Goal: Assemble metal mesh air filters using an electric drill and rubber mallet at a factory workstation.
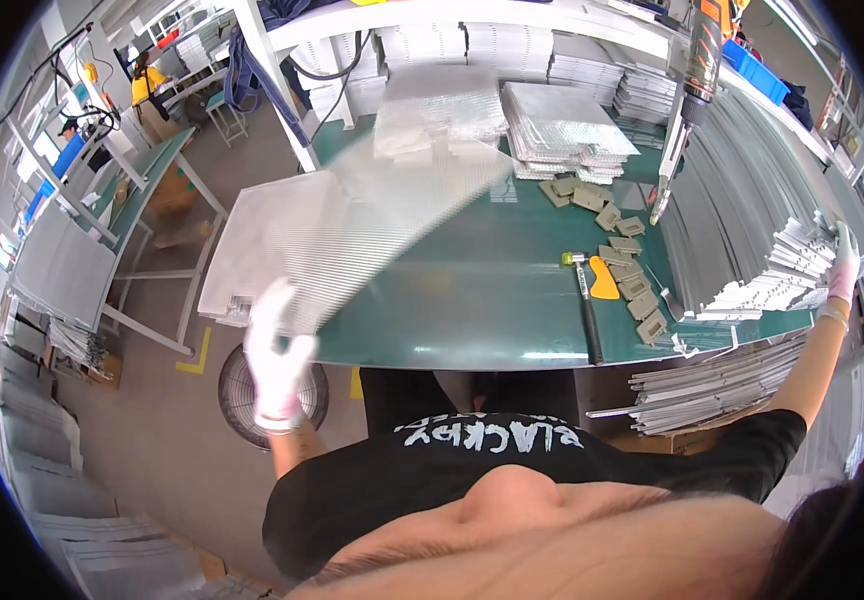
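A translucent ribbed sheet [392,215] slants over the left part of the green table, smeared by motion. At its near left corner is my left hand [277,355] in a white glove, blurred, with the fingers at the sheet and the thumb off to the side. Beneath the sheet lies a stack of pale panels [252,235] at the table's left edge. Far to the right, my gloved right hand [842,265] grips the near end of a strip at the outer side of a large pile of white-grey strips [742,200]. Its fingertips are partly hidden.
On the green table [432,310] lie a hammer [587,305], an orange scraper [603,280] and several beige blocks [620,262]. Stacked silvery sheets [562,120] stand behind. A power screwdriver [697,80] hangs above. A floor fan [237,400] stands below left.
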Tool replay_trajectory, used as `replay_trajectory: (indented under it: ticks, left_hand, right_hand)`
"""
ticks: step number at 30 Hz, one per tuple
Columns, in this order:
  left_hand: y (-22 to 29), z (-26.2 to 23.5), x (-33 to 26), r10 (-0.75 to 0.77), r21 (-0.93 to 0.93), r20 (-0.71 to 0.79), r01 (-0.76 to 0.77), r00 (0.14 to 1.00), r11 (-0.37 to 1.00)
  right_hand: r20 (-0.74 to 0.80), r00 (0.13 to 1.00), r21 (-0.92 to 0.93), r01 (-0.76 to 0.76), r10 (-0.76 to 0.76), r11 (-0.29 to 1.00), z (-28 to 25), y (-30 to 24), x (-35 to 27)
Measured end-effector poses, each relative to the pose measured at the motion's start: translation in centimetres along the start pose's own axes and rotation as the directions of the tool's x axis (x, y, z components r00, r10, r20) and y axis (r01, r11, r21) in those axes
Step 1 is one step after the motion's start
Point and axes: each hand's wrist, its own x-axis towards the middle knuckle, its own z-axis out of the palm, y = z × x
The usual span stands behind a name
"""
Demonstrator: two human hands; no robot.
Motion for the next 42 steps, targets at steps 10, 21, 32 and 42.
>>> replay_trajectory:
  ticks: [10,21,32,42]
  left_hand:
    - [1.1,16.6,-7.5,-0.152,0.301,0.774,-0.146,0.614,0.942]
    - [-10.7,18.0,-2.9,-0.26,0.567,0.598,-0.171,0.758,0.806]
    - [-8.5,19.0,-2.8,-0.422,0.674,0.415,0.039,0.806,0.737]
    - [-8.7,18.8,-2.9,-0.404,0.649,0.402,0.056,0.822,0.759]
  right_hand:
    - [-0.214,0.967,0.028,0.151,-0.141,0.988,4.4,-3.9,-7.8]
    - [0.456,0.337,0.286,0.821,-0.823,0.495,35.8,-20.4,-36.2]
    - [0.609,0.783,-0.473,0.229,0.128,0.851,66.7,-22.5,-24.0]
    - [0.591,0.781,-0.557,0.577,-0.203,0.598,67.1,-24.8,-25.0]
